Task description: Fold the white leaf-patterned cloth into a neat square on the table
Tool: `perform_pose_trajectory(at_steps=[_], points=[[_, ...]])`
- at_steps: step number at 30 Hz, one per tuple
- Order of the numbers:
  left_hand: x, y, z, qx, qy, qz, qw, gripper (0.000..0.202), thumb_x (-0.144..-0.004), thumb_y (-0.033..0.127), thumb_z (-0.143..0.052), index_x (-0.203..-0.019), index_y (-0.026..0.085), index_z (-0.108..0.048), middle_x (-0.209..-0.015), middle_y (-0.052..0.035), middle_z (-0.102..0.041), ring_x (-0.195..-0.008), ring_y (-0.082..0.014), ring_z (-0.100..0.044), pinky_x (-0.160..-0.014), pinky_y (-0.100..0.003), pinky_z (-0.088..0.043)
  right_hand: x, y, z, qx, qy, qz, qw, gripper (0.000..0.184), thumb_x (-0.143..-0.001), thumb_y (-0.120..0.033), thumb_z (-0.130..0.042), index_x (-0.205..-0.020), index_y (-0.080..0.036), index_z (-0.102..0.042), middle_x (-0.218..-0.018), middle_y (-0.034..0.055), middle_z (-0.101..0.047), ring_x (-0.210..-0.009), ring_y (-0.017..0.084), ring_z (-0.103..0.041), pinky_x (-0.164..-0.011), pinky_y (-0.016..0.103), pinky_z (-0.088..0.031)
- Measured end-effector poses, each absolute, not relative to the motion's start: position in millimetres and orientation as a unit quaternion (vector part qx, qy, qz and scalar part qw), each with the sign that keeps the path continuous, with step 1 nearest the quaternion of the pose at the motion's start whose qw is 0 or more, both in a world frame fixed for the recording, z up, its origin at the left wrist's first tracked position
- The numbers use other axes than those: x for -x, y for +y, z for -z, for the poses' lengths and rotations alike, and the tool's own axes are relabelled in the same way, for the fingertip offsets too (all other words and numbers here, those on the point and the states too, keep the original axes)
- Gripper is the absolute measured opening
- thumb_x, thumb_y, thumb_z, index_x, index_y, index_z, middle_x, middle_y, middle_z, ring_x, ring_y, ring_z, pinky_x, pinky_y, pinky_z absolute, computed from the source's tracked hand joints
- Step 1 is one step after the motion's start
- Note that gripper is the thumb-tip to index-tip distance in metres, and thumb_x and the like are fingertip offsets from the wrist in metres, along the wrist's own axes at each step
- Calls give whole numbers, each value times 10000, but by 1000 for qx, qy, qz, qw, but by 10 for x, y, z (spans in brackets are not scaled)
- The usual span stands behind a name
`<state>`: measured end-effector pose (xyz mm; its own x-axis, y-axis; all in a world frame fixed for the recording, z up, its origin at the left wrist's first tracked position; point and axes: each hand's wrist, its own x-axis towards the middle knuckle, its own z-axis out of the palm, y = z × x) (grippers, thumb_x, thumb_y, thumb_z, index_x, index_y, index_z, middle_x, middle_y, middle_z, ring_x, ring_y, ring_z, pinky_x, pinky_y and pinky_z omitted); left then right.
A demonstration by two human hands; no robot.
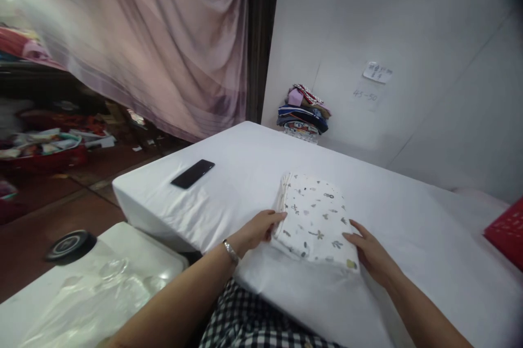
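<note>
Folded cloth [312,220], long axis running forward; left hand [260,228] pinching its left edge; right hand [370,250] equally near, touching the opposite edge, its grip unclear.

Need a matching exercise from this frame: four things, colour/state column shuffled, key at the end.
Things
1. Smartphone
2. Folded printed cloth
3. Curtain
4. Clothes stack

States
A. pinkish, hanging
B. mixed colours, piled
C. black, lying flat
D. white, between left hand and right hand

Pairs: 1-C, 2-D, 3-A, 4-B
</note>
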<state>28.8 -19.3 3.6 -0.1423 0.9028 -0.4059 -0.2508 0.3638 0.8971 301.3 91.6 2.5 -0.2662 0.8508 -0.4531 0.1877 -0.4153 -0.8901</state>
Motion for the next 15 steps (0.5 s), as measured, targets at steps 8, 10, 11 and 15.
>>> perform_pose_trajectory(at_steps=[8, 10, 11, 15], points=[[-622, -385, 41, -346, 530, -406, 660, 453, -665, 537, -618, -915, 159, -594, -872, -59, -619, -603, -114, -533, -479, -213, -361, -3523, 1175, -107, 624, -553, -514, 201, 692, -619, -426, -687, -1256, -238, -491, -1105, 126, -603, -907, 265, -617, -769, 365, -484], [-635, -432, 36, -342, 528, -418, 656, 522, -666, 511, -633, -1053, 169, -555, -992, -99, -617, -726, -163, -588, -537, -237, -423, -3531, 1164, -82, 639, -600, -437, 201, 637, -623, -420, -664, -1210, -207, -538, -1162, 132, -571, -1026, 278, -561, -845, 369, -448], [-625, -444, 42, -327, 528, -429, 656, 570, -664, 489, -646, -1117, 167, -520, -1026, -117, -612, -781, -186, -601, -577, -258, -450, -3504, 1145, -78, 637, -628, -394, 211, 622, -630, -411, -648, -1206, -203, -540, -1189, 123, -557, -1072, 279, -530, -873, 373, -430], [-561, -413, 119, -223, 508, -512, 656, 639, -674, 396, -678, -1204, 140, -431, -1088, -150, -597, -856, -209, -615, -754, -341, -479, -3197, 969, -150, 559, -734, -279, 267, 538, -703, -427, -570, -1213, -263, -519, -1297, 56, -490, -1149, 277, -458, -871, 384, -421]])
